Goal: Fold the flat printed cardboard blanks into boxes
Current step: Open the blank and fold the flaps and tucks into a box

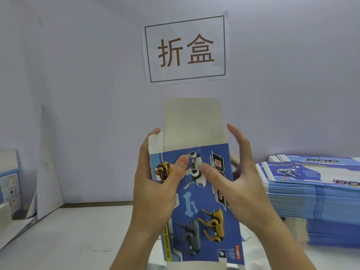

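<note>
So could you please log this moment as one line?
blank: held upright, top flap unfolded | left hand: grips left edge | right hand: thumb on front | stack: right

Cardboard blank (196, 191) upright at centre over the table (78, 240), left hand (155, 191) on its left edge, right hand (239, 191) on its right. Stack of blanks (315, 201) on table right. Sign (186, 49) on wall behind. Possibly folded boxes (9, 182) far left.
</note>
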A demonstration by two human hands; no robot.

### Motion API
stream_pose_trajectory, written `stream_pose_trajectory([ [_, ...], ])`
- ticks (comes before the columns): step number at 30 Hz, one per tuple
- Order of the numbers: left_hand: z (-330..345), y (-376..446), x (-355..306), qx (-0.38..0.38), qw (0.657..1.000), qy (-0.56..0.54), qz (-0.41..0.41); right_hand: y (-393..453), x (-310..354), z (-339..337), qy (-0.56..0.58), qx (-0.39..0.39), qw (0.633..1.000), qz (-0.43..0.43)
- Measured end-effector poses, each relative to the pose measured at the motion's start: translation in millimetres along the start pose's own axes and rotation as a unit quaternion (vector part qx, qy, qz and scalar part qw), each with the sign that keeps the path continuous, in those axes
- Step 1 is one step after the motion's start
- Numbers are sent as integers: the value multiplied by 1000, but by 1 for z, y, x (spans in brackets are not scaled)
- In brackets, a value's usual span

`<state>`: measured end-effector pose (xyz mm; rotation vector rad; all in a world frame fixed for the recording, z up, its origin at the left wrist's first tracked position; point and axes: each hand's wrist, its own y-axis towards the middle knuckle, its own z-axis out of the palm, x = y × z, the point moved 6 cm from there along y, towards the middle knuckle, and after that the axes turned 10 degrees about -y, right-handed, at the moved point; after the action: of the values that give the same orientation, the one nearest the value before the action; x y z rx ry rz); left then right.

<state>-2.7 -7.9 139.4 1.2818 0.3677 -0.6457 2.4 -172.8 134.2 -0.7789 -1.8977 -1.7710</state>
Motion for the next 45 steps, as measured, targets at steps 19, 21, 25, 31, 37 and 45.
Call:
stream_pose_trajectory([
  [19,-4,-10,23,-102,991,20,-81,2,-14,1,-31,-40,990,135],
  [21,-4,-10,27,-95,991,-9,-94,3,-15,2,-18,-22,989,145],
  [25,-3,-7,24,-68,995,-6,-69,3,-16,4,-8,-6,990,141],
  [31,0,-8,21,-55,992,-107,-43,-4,-21,-1,86,-88,988,91],
  [37,-5,-8,21,-49,997,-18,-56,-6,-18,13,179,13,978,108],
  [45,-17,-10,29,31,997,10,-72,-7,-32,3,114,28,984,134],
])
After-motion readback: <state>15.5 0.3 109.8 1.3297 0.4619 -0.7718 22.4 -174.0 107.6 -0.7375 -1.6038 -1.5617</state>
